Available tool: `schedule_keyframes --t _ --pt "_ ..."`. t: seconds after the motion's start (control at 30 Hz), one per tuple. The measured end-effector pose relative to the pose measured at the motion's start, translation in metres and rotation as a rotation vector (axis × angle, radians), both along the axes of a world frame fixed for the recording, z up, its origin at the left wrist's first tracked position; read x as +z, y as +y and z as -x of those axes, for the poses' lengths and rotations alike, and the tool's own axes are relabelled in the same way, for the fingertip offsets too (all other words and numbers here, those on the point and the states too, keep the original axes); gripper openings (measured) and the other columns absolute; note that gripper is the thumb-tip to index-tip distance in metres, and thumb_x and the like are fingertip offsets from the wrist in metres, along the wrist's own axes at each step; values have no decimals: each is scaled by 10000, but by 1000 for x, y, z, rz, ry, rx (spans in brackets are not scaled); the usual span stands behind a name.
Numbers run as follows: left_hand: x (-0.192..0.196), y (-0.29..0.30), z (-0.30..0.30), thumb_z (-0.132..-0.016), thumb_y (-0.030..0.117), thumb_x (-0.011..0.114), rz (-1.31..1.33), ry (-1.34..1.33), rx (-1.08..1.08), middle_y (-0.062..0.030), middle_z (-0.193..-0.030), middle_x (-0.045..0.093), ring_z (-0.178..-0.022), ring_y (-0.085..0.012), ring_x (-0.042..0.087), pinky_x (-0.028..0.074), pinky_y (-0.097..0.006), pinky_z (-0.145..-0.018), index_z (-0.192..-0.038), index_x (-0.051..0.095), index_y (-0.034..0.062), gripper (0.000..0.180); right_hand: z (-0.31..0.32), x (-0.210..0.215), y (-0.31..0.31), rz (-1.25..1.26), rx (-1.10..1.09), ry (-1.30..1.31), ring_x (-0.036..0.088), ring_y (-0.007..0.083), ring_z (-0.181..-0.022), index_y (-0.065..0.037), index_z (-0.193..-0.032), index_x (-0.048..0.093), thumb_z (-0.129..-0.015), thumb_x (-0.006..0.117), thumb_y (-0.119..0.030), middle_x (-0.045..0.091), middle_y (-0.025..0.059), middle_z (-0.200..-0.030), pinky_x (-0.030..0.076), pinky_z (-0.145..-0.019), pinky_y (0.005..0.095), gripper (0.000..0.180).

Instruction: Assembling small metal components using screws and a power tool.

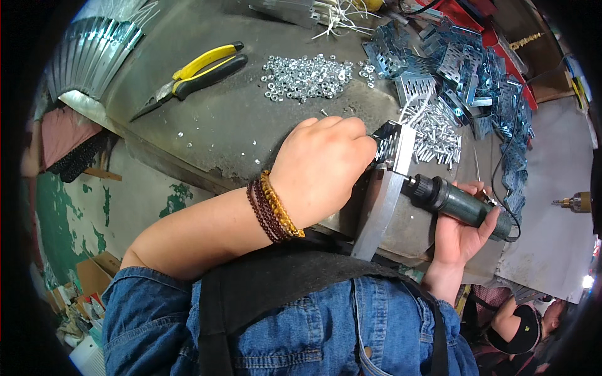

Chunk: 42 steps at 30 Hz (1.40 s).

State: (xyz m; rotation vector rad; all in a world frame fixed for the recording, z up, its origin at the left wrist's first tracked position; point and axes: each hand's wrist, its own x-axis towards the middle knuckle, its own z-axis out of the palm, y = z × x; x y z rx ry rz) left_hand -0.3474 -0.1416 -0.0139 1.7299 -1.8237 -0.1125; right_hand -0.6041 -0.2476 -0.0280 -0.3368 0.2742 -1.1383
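My left hand, with bead bracelets on the wrist, grips a perforated metal bracket fixed to a long flat metal strip at the near edge of the grey workbench. My right hand holds a dark green electric screwdriver, its tip pressed sideways against the bracket. The fingers of my left hand hide part of the bracket.
Yellow-and-black pliers lie at the left of the bench. A heap of small nuts and a pile of screws lie behind the hands. Several perforated brackets are heaped at the right. Another person sits low right.
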Motion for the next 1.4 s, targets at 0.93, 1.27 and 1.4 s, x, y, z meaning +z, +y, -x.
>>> schedule_keyframes --t 0.93,1.27,1.4 --pt "40 -25 -2 -880 316 655 558 1176 -89 -74 -793 619 -780 -199 551 457 -318 -792 -1075 617 -37 406 -1 3 1 -31 -38 81 538 206 -992 -96 -1107 598 -767 746 -223 574 62 -1086 296 -1057 457 392" --pt "37 -20 -6 -954 235 530 539 765 -101 -1 -854 503 -775 -60 442 379 -216 -744 -1352 405 -64 513 -7 10 5 -15 -52 88 527 198 -985 -98 -1121 589 -774 742 -213 559 63 -1069 287 -1070 466 396" --pt "37 -17 -6 -950 286 534 448 860 -101 -39 -951 470 -741 -75 449 409 -213 -675 -1344 397 -79 555 -13 14 6 -25 -50 96 529 196 -964 -89 -1127 575 -775 736 -211 542 69 -1044 300 -1058 463 406"
